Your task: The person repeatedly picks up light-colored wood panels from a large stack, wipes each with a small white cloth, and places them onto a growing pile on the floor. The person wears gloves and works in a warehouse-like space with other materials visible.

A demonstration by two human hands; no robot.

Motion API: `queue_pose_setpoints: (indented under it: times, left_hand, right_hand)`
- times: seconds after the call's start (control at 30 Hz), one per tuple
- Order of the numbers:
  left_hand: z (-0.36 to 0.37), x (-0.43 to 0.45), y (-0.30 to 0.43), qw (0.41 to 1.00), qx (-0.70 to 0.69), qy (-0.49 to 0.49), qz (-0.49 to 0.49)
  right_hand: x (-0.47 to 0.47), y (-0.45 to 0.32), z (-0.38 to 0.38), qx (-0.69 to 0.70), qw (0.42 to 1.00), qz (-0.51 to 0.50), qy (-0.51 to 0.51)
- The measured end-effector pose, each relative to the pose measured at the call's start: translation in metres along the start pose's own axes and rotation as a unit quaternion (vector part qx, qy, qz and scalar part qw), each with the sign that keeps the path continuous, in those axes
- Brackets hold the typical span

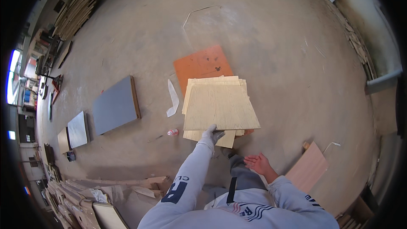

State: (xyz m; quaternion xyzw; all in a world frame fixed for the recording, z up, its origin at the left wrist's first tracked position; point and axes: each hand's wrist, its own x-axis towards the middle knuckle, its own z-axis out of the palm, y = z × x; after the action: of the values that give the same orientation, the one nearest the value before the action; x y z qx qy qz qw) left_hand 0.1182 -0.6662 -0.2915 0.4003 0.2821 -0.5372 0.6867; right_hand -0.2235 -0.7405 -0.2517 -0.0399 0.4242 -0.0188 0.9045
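Note:
My left hand, in a pale glove, grips the near edge of a light wood-grain panel, thumb on top and fingers beneath. Below it lies a stack of similar pale sheets, their edges uneven, partly hidden by the held panel. Under the stack an orange board with dark marks rests on the concrete floor. My right hand is bare and holds nothing; it hangs in front of my right thigh with its fingers spread, apart from the panel.
Left of the stack lie a white strip and a small red-and-white bottle. Farther left is a thick grey-topped stack of boards. A pinkish panel stands at my right. Cardboard and boards are piled at lower left.

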Motion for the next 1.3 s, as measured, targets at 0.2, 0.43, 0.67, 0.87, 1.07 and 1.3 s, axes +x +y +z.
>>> queue_pose_setpoints:
  times: [0.2,0.43,0.67,0.87,1.07,1.3]
  left_hand:
    - [-0.126,-0.079,-0.068,0.948,0.082,0.197,-0.237]
    - [-0.269,-0.291,-0.115,0.972,0.085,0.216,0.016]
    - [-0.385,-0.572,-0.083,0.700,-0.250,0.384,0.548]
    - [-0.568,-0.746,-0.184,0.311,-0.583,0.510,0.551]
    - [-0.624,-0.811,-0.212,0.404,-0.511,0.614,0.445]
    - [-0.625,-0.827,-0.240,0.468,-0.491,0.590,0.438]
  right_hand:
    - [-0.004,0.021,-0.066,-0.201,0.944,0.089,0.245]
    - [0.071,0.049,-0.016,-0.435,0.879,0.110,0.163]
    - [0.125,0.127,0.121,-0.552,0.827,0.103,0.039]
    - [0.110,0.278,0.175,-0.626,0.758,0.169,-0.071]
    - [0.063,0.394,0.189,-0.689,0.658,0.238,-0.186]
    - [0.043,0.422,0.206,-0.719,0.641,0.211,-0.165]
